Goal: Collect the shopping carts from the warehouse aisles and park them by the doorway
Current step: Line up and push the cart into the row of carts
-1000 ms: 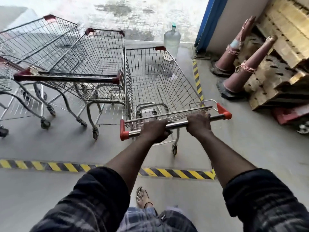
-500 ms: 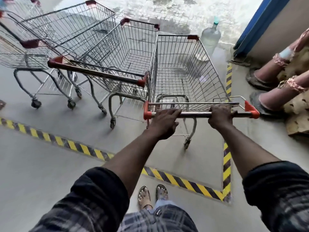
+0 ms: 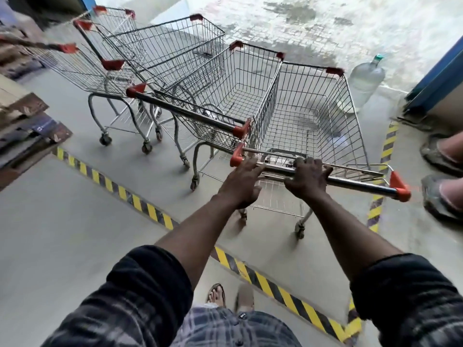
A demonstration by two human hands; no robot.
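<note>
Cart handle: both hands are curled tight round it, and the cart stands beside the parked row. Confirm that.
Not quite. The head view shows only the right hand curled round the cart handle; the left hand rests on it with fingers straight. The cart does stand beside the parked row.

The pushed cart point(image 3: 313, 126) stands rightmost beside three parked carts point(image 3: 175, 66), the water jug point(image 3: 364, 83) beyond it.

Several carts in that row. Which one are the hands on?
The rightmost cart, the one beside the water bottle. The right hand grips its handle and the left hand rests open on it; the other carts to its left stand untouched.
</note>
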